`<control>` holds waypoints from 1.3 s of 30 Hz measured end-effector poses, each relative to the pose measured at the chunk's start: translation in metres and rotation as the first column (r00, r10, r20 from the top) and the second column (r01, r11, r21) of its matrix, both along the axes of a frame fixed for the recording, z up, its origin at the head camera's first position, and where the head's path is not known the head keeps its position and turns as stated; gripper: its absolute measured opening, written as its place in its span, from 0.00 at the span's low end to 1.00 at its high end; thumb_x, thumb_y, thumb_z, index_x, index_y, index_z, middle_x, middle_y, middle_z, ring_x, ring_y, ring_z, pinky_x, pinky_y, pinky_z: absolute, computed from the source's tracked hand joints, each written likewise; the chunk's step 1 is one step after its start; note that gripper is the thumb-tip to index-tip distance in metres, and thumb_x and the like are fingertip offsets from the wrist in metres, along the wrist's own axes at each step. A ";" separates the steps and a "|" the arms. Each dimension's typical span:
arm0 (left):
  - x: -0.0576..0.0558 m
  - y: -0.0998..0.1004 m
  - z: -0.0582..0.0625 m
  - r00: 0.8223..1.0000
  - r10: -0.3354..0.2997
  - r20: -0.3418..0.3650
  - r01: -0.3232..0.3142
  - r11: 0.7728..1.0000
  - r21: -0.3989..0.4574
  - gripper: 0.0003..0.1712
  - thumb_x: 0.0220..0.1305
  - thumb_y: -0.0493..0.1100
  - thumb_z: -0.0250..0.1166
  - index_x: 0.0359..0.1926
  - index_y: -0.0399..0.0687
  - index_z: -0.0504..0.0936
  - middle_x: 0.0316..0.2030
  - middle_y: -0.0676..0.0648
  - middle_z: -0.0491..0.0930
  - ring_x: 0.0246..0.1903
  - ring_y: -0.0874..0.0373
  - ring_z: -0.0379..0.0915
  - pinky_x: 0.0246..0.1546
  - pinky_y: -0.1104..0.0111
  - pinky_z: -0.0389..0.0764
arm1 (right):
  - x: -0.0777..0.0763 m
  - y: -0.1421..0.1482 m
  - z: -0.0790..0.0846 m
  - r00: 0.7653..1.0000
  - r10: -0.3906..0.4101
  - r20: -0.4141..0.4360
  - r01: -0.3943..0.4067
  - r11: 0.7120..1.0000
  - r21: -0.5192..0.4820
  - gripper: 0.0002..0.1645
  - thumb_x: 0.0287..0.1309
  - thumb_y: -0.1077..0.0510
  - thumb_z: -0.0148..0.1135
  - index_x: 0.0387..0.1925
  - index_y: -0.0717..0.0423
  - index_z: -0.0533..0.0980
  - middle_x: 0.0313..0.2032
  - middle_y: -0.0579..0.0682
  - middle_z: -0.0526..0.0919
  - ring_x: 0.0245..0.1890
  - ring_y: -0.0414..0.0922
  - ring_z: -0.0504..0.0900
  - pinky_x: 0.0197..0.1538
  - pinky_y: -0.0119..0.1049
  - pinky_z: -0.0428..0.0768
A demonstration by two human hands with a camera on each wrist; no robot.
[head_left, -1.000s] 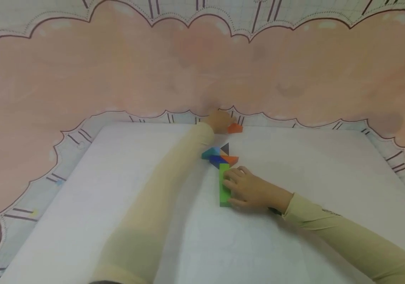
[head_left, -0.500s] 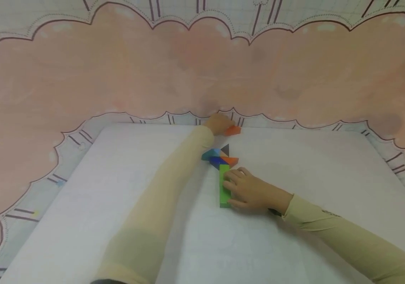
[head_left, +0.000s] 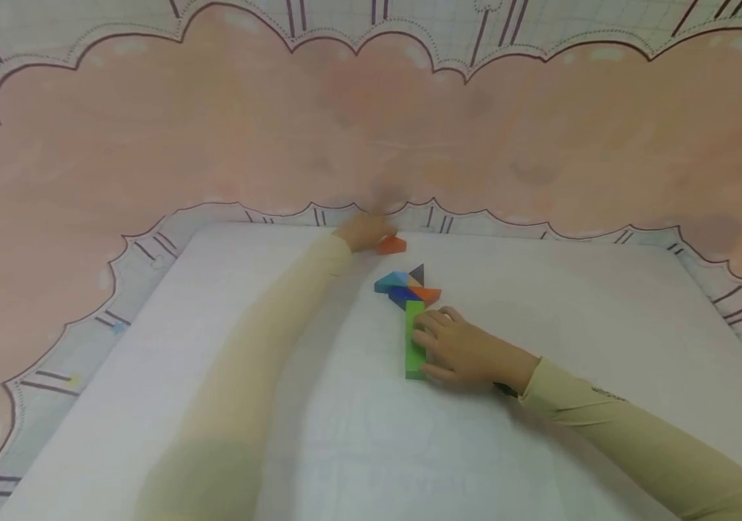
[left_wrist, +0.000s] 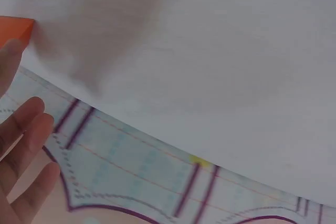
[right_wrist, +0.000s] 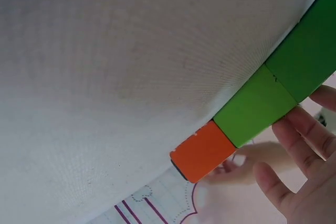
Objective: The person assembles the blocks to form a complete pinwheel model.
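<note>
At the table's far edge, my left hand (head_left: pixel 364 230) holds a small orange block (head_left: pixel 392 245) by its left end. In the left wrist view, a fingertip is on the orange block (left_wrist: pixel 14 29); the other visible fingers (left_wrist: pixel 31 135) stay apart from it, and its far part is cut off. My right hand (head_left: pixel 471 351) rests its bent fingers over a long green block (head_left: pixel 414 340). The right wrist view shows fingertips right at the edge of the light green block (right_wrist: pixel 254 106), between a dark green one (right_wrist: pixel 310 45) and an orange one (right_wrist: pixel 203 151).
Just beyond the green block lies a cluster of angular pieces: light blue (head_left: pixel 397 278), dark blue (head_left: pixel 403 295), orange (head_left: pixel 428 295) and a black triangle (head_left: pixel 418 275). They lie on a white table (head_left: pixel 540 304) with a patterned cloth (head_left: pixel 410 137) hanging behind and around it.
My left hand has moved left along the far edge, and the orange block has moved left with it. The right hand and green block stay in place.
</note>
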State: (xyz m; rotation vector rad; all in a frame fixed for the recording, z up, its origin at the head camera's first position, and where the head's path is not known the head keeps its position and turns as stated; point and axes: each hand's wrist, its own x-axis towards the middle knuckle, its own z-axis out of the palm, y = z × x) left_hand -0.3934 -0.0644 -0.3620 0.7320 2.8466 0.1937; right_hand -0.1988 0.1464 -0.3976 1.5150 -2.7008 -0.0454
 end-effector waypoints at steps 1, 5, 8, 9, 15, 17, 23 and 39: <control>0.001 -0.007 0.001 0.999 -0.038 -0.027 0.038 0.999 -0.029 0.14 0.70 0.49 0.51 0.48 0.50 0.79 0.34 0.47 0.78 0.38 0.53 0.72 0.51 0.63 0.74 | 0.000 0.000 0.000 1.000 0.001 -0.001 -0.001 1.000 -0.001 0.23 0.62 0.40 0.50 0.48 0.52 0.68 0.55 0.54 0.71 0.58 0.50 0.68 0.63 0.52 0.66; 0.011 -0.032 0.001 0.991 -0.118 -0.054 0.109 0.983 -0.148 0.17 0.70 0.49 0.51 0.56 0.54 0.76 0.45 0.45 0.80 0.47 0.49 0.73 0.59 0.59 0.72 | 0.000 0.000 0.001 1.000 0.001 -0.003 -0.001 1.000 -0.004 0.22 0.62 0.40 0.50 0.48 0.52 0.68 0.55 0.54 0.71 0.58 0.50 0.68 0.63 0.51 0.66; 0.020 -0.049 0.000 0.974 -0.206 -0.091 0.178 0.951 -0.251 0.19 0.70 0.44 0.52 0.60 0.57 0.72 0.53 0.43 0.78 0.53 0.46 0.73 0.61 0.56 0.71 | 0.001 -0.001 0.001 1.000 0.000 -0.007 0.000 1.000 -0.002 0.22 0.62 0.40 0.49 0.47 0.52 0.68 0.55 0.53 0.71 0.58 0.50 0.68 0.63 0.51 0.67; 0.023 -0.053 -0.001 0.972 -0.216 -0.096 0.185 0.947 -0.263 0.20 0.69 0.43 0.53 0.61 0.57 0.72 0.54 0.43 0.78 0.54 0.46 0.73 0.61 0.56 0.71 | 0.002 -0.001 0.001 1.000 0.000 -0.007 0.000 1.000 -0.002 0.22 0.62 0.40 0.50 0.47 0.52 0.68 0.55 0.53 0.71 0.58 0.50 0.68 0.63 0.51 0.67; 0.042 -0.075 -0.002 0.967 -0.235 -0.093 0.207 0.947 -0.246 0.22 0.68 0.39 0.54 0.62 0.58 0.70 0.57 0.41 0.76 0.57 0.44 0.71 0.62 0.52 0.69 | 0.001 -0.001 -0.001 1.000 -0.005 -0.015 0.005 1.000 0.008 0.22 0.63 0.40 0.49 0.47 0.52 0.68 0.55 0.53 0.70 0.57 0.50 0.68 0.63 0.51 0.66; 0.047 -0.079 -0.002 0.971 -0.228 -0.077 0.208 0.954 -0.214 0.22 0.68 0.40 0.53 0.62 0.56 0.70 0.58 0.40 0.74 0.59 0.43 0.69 0.64 0.51 0.67 | 0.001 -0.001 -0.001 1.000 -0.006 -0.021 0.006 1.000 0.012 0.22 0.62 0.40 0.49 0.47 0.52 0.68 0.55 0.53 0.71 0.57 0.49 0.68 0.63 0.51 0.67; 0.059 -0.086 -0.007 0.980 -0.188 -0.057 0.178 0.973 -0.148 0.22 0.65 0.43 0.58 0.61 0.55 0.72 0.57 0.41 0.74 0.57 0.44 0.70 0.62 0.51 0.69 | 0.000 -0.001 -0.002 1.000 -0.005 -0.026 0.005 1.000 0.008 0.23 0.62 0.40 0.49 0.48 0.52 0.68 0.55 0.53 0.71 0.58 0.49 0.68 0.62 0.52 0.67; 0.106 -0.063 -0.024 0.931 -0.302 -0.203 0.250 0.936 -0.248 0.24 0.56 0.57 0.60 0.49 0.49 0.78 0.32 0.51 0.75 0.31 0.57 0.67 0.34 0.67 0.73 | 0.001 -0.002 0.001 1.000 -0.007 -0.012 0.007 1.000 0.011 0.23 0.63 0.40 0.49 0.48 0.52 0.68 0.55 0.54 0.71 0.58 0.50 0.68 0.62 0.52 0.67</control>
